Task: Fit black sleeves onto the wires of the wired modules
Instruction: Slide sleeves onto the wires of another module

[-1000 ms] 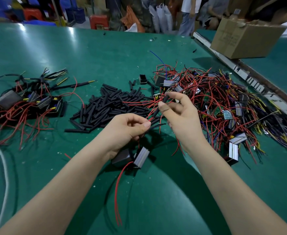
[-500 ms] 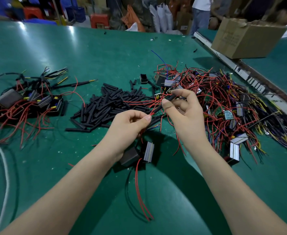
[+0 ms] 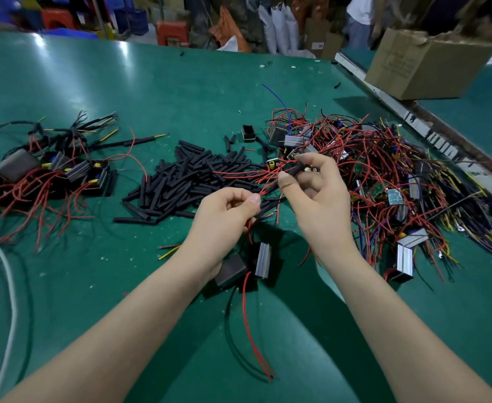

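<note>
While my left hand (image 3: 227, 210) pinches the red wires (image 3: 263, 189) near their free ends, thumb against curled forefinger, my right hand (image 3: 314, 196) pinches a black sleeve (image 3: 292, 173) between thumb and fingertips, angled down toward those ends. The module (image 3: 243, 264) these wires belong to sits low between my wrists, under my left hand; whether it hangs or rests on the table (image 3: 151, 82) I cannot tell. Two more red leads trail from it toward me.

By my judgement the wires are thin and limp: they will buckle if I grip far from the tips, so I hold close to the ends and keep them bunched together. The sleeve looks light, soft-walled and a little slick; squeezing it hard would flatten the bore, so a gentle pinch at mid-length suits it, leaving the mouth free. The module seems heavy enough to tug the wires from a slack pinch.

Spare sleeves lie in a pile (image 3: 192, 178) just beyond my hands, unsleeved modules in a tangle (image 3: 384, 175) to my right, finished ones (image 3: 50, 170) to my left.
</note>
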{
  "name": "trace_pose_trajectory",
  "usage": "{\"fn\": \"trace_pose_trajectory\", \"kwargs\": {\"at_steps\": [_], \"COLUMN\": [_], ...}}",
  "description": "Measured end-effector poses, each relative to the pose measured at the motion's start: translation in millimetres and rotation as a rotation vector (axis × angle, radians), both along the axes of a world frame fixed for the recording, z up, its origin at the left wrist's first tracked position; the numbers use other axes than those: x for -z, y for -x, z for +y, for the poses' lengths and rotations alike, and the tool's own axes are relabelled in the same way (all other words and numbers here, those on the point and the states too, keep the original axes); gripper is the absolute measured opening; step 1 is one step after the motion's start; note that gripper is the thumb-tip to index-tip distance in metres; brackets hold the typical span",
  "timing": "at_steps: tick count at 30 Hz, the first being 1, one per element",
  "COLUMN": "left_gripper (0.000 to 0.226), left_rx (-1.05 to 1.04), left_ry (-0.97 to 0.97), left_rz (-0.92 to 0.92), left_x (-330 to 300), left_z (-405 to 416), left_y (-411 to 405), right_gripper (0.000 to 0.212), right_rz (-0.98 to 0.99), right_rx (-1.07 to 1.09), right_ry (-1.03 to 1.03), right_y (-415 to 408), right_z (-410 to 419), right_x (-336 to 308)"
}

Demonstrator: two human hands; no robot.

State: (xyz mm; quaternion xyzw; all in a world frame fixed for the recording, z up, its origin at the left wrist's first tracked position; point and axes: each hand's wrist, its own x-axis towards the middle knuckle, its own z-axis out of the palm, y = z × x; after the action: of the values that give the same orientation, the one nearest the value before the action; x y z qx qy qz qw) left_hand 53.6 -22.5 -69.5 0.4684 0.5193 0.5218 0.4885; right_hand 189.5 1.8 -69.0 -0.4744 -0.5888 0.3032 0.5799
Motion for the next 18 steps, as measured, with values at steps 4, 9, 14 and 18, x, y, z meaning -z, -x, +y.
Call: {"fn": "trace_pose_trajectory", "kwargs": {"at_steps": [4,9,14,18], "left_gripper": [0.010,0.012,0.014,0.014], "left_rx": [-0.008,0.025,0.028,0.029], "left_ry": [-0.003,-0.028,-0.027,-0.045], "left_rz": [-0.008,0.031,0.026,-0.024], "left_x": [-0.8,1.2,0.9,1.6], "left_z": [-0.5,-1.3,-0.9,-2.7], "left_y": [0.7,-1.5,-1.2,-4.5], "right_gripper": [0.023,0.025,0.034,0.034], "right_rz": [0.098,0.020,-0.015,0.050], "right_rx": [-0.051,-0.014,-0.080,-0.175], "right_ry": [0.021,-0.001,-0.055,0.057], "right_y": [2.0,5.7,6.3,4.1], "right_z": [-0.4,-3.2,-4.6,-1.9], "right_x": [-0.8,3.7,-0.3,-1.0]}}
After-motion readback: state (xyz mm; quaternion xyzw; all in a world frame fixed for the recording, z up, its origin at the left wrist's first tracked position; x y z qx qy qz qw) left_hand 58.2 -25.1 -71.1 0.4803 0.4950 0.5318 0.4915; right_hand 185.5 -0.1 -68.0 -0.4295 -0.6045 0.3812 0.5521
